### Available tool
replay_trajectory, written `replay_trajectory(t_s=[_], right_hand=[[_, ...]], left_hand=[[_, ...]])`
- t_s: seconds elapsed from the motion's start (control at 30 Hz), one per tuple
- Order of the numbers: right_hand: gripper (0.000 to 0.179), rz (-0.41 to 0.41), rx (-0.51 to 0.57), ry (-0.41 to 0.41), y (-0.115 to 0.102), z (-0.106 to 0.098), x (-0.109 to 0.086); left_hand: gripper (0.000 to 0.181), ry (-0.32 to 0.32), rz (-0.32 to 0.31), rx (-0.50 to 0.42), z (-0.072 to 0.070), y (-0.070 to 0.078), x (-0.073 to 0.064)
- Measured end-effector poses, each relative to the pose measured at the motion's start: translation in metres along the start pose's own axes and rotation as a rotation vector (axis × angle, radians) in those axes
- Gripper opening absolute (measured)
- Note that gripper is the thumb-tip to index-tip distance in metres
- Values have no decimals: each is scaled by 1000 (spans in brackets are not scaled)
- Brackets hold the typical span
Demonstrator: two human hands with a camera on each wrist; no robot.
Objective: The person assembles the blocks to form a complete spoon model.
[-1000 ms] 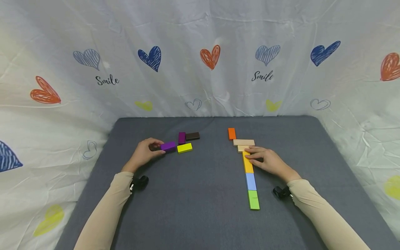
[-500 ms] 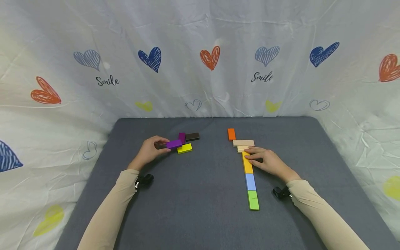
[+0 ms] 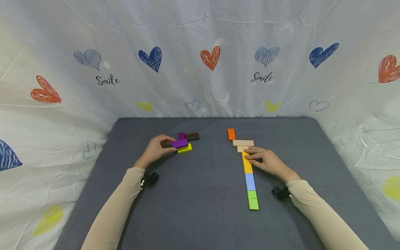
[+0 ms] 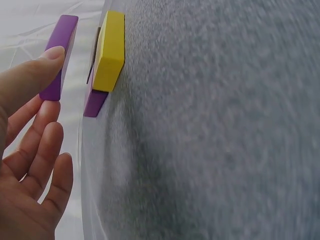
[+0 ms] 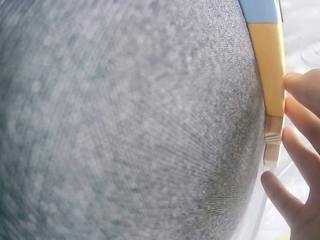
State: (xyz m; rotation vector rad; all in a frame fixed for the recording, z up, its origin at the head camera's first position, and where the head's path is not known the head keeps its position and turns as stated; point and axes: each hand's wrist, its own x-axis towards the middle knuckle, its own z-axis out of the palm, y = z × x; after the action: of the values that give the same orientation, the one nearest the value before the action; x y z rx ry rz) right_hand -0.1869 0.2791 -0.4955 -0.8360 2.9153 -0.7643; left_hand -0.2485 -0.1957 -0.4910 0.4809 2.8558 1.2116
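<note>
A purple block [image 3: 180,143] is pinched between the thumb and fingers of my left hand [image 3: 154,150]. In the left wrist view that block [image 4: 61,57] hangs raised, apart from the yellow block [image 4: 111,52] lying on the table. Behind the yellow one lie a darker purple block [image 3: 181,135] and a dark brown block [image 3: 192,136]. My right hand [image 3: 271,163] rests its fingertips on an amber block [image 3: 247,166], around its joint with a ribbed wooden block [image 3: 240,149]. Seen from the right wrist, the thumb and a finger touch the amber block's top face [image 5: 271,70].
The amber block heads a row with a blue block [image 3: 250,182] and a green block [image 3: 253,200] toward me. Beyond the ribbed piece lie a plain wooden block [image 3: 243,143] and an orange block [image 3: 231,134]. A heart-printed curtain [image 3: 175,86] borders the grey table [image 3: 200,208].
My left hand has lifted the purple block and carried it right, from beside the yellow block to above its back edge. The right hand has stayed in place.
</note>
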Motion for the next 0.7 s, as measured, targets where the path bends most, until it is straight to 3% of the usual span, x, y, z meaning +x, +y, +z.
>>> replay_trajectory(t_s=[0.7], right_hand=[[32, 25, 18, -8, 1, 1, -1]], left_hand=[[35, -34, 72, -15, 18, 21, 16]])
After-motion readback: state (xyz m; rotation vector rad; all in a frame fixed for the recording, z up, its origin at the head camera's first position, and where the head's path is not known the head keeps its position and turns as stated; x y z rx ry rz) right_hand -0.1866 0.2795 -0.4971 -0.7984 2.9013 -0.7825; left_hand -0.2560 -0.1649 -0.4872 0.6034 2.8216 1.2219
